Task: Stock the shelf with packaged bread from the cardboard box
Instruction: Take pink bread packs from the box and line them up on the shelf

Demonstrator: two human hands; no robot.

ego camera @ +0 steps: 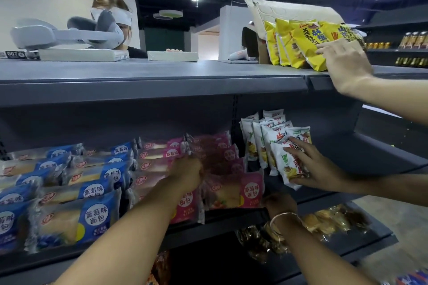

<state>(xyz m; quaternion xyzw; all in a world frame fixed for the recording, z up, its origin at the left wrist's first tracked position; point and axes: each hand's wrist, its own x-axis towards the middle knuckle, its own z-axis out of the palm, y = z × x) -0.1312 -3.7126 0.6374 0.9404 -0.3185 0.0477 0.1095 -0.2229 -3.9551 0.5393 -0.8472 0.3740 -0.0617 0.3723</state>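
left hand (187, 172) gripping pink bread packs (234, 188) on middle shelf (231, 214), right hand (280, 205) curled over shelf edge, grip unclear, blue bread packs (76, 220) at left

Blue bread pkgs (76, 194), pink bread pkgs (234, 188), yellow chip bags (301, 44), grey shelf (148, 85).

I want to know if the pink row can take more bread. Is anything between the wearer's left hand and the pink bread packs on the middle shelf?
Nothing visible stands between them: the left hand is already on the pink bread packs, its fingers among them. The right hand sits apart at the shelf edge. Another person's hands work the white snack bags beside them.
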